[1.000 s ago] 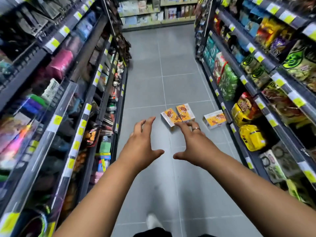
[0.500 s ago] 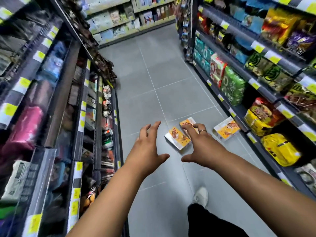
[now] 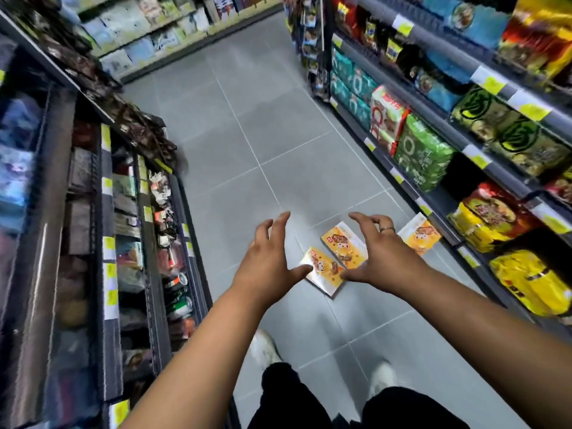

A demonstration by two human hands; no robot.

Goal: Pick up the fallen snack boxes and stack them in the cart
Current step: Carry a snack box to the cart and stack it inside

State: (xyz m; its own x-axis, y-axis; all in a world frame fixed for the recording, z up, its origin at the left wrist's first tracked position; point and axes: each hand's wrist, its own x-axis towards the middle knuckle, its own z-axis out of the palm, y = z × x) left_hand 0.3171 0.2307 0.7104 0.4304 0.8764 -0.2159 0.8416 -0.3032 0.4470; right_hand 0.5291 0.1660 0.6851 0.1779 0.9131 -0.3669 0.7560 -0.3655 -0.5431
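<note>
Three orange-and-white snack boxes lie on the grey tiled floor. The nearest box [image 3: 323, 270] lies flat between my hands, a second box [image 3: 342, 244] sits just behind it, and a third box [image 3: 419, 235] lies to the right by the shelf base. My left hand [image 3: 267, 258] hovers open to the left of the nearest box, fingers spread. My right hand [image 3: 376, 249], wearing a ring, is open above the second box and partly covers it. Neither hand holds anything. No cart is in view.
Stocked shelves line both sides of the aisle: a left shelf unit [image 3: 145, 230] and a right shelf unit [image 3: 458, 187] with snack bags. My white shoes [image 3: 263, 348] and dark trousers show at the bottom. The floor [image 3: 266, 125] runs ahead.
I have stepped closer to the boxes and the view has tilted down. Both open hands have come nearer the two boxes. The boxes have not moved.
</note>
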